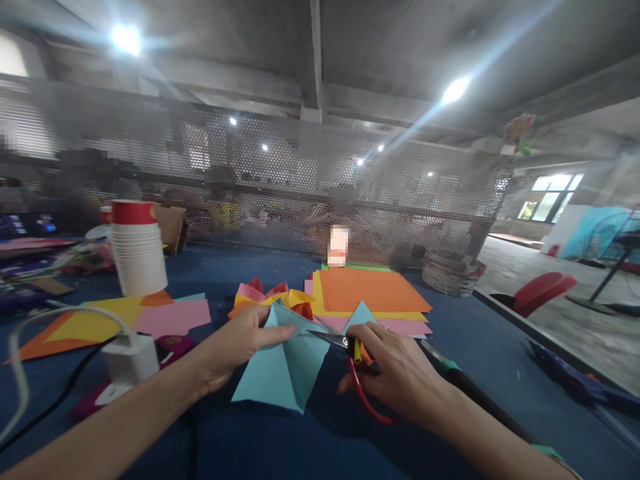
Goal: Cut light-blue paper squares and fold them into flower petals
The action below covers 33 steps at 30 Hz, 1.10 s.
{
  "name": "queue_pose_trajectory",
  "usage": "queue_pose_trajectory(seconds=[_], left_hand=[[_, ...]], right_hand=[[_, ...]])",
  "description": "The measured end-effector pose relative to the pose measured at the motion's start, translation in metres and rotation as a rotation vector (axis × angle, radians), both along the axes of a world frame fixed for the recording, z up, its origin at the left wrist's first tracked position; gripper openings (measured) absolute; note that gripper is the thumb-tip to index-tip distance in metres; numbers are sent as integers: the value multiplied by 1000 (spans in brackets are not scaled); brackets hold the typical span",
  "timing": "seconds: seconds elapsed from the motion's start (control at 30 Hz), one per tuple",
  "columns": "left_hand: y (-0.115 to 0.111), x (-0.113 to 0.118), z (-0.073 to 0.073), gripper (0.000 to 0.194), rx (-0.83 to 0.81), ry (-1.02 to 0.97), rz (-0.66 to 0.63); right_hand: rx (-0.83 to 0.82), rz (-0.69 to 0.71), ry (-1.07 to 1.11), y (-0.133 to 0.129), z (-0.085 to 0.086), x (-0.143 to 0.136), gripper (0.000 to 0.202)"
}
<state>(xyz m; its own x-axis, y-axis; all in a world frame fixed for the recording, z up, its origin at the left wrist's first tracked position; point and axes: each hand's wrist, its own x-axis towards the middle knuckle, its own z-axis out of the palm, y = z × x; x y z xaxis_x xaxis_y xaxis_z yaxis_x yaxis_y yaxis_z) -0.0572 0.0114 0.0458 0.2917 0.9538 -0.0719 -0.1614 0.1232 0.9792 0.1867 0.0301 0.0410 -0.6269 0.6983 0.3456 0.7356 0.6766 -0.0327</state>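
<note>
My left hand (pixel 260 337) pinches a folded sheet of light blue paper (pixel 285 367) near its top edge, thumb lying over the front. A crease runs down the paper, and its lower corners hang above the blue table. In my right hand (pixel 383 357) is a pair of scissors (pixel 345 341) with red handles, its blades pointing left at the paper's right edge. Whether the blades are cutting into the paper I cannot tell. Just behind the paper sit folded paper pieces (pixel 250 293) in pink, yellow, orange and red. A light blue paper point (pixel 364 312) shows behind my right hand.
A stack of coloured paper (pixel 375 291) lies ahead, orange on top. On the left stand paper cups (pixel 140 253), loose coloured sheets (pixel 175 317) and a white charger (pixel 130 360) with cables. A woven basket (pixel 450 272) and a dark tool (pixel 465 383) are on the right.
</note>
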Motion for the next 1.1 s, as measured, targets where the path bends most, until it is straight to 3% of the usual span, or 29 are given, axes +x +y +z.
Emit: queue_pose_trajectory(seconds=[0.47, 1.1], left_hand=[[1, -1, 1, 34, -3, -3, -20], [0, 0, 2, 24, 23, 4, 15]], right_hand=[[39, 42, -6, 3, -3, 2, 47], [-2, 47, -65, 0, 2, 3, 24]])
